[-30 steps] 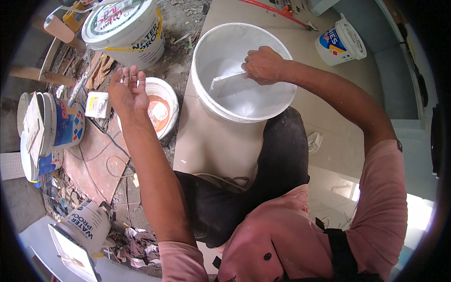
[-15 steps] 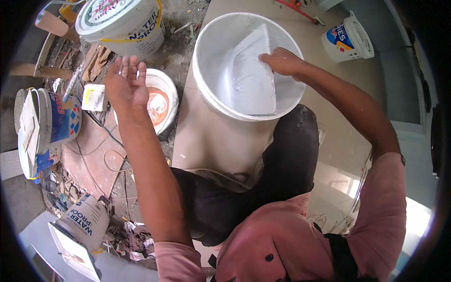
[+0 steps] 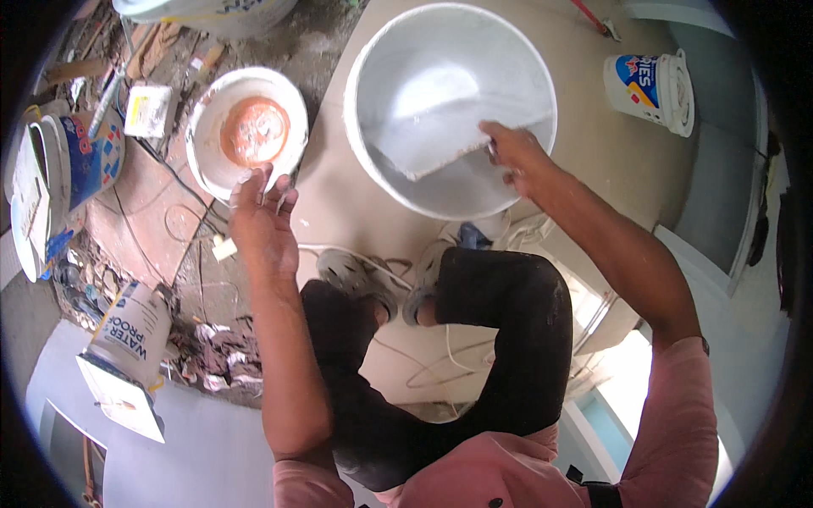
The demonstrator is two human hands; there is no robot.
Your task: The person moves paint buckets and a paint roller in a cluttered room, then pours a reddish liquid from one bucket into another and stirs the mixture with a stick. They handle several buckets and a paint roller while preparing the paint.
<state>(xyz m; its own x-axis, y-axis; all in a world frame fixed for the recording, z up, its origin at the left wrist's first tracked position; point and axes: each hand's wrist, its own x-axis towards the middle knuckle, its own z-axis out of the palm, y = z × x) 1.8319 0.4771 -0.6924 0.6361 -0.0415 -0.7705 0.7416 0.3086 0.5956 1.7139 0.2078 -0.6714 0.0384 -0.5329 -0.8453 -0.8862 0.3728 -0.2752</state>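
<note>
Gripped at its edge, a flat, white-smeared rectangular board [image 3: 453,151] is in my right hand [image 3: 518,161], tilted inside a large white bucket [image 3: 366,106]. White material coats the bucket's inner wall. My left hand [image 3: 264,222] is open, palm up with the fingers apart and slightly curled, and holds nothing. Its fingertips show pale smears. They are by the near rim of a small white tub [image 3: 203,161], which has an orange-brown ring and white paste at its bottom.
A lidded paint bucket [image 3: 650,89] lies tipped at the far right. At left are a small white box [image 3: 151,110], leaning paint buckets [image 3: 85,152], a cable [image 3: 174,176] and a white pail [image 3: 131,334]. My shoes [image 3: 356,279] are on the tiles below the large bucket.
My left hand has moved down from beyond the small tub to its near rim. The board in my right hand has turned from upright to slanted. The view has shifted.
</note>
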